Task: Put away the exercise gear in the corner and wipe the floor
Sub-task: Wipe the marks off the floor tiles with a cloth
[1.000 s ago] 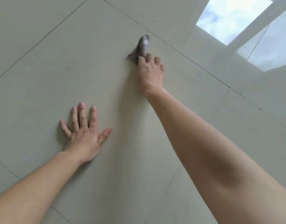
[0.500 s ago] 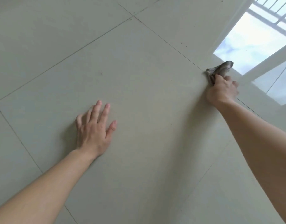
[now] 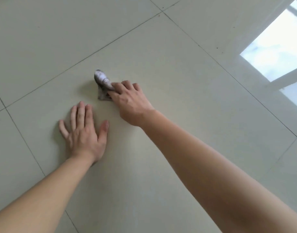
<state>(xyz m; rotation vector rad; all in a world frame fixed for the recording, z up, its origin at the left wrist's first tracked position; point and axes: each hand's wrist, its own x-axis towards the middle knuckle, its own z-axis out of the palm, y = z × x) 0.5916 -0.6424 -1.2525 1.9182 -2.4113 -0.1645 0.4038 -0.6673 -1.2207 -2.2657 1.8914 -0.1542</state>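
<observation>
On the pale tiled floor (image 3: 178, 81), near the middle of one large tile, the fingers (image 3: 118, 85) of the right hand (image 3: 132, 103) are curled round a crumpled grey cloth (image 3: 101, 79). The forefinger lies over its top and the thumb is tucked against its lower fold. The cloth touches the tile at its bottom edge, and a rounded, lighter lump sticks up and away from the knuckles. How firmly it is pressed down cannot be told.

Just beside it, on the nearer left, the left hand (image 3: 84, 133) lies flat on the same tile. Its fingers (image 3: 80, 113) are straight and close together, the thumb is spread out toward the right wrist, and it holds nothing. Its fingertips stop short of the cloth, with a narrow strip of bare tile between them.

Both bare forearms run back toward the lower edge, and the right one (image 3: 203, 157) covers much of the tile's near right part.

Dark grout lines (image 3: 162, 12) cross beyond the cloth and frame the tile. A few small dark specks (image 3: 217, 47) sit on the tile farther right. At the upper right the glossy floor mirrors a bright window (image 3: 275, 46) with pale bars, well apart from both hands.
</observation>
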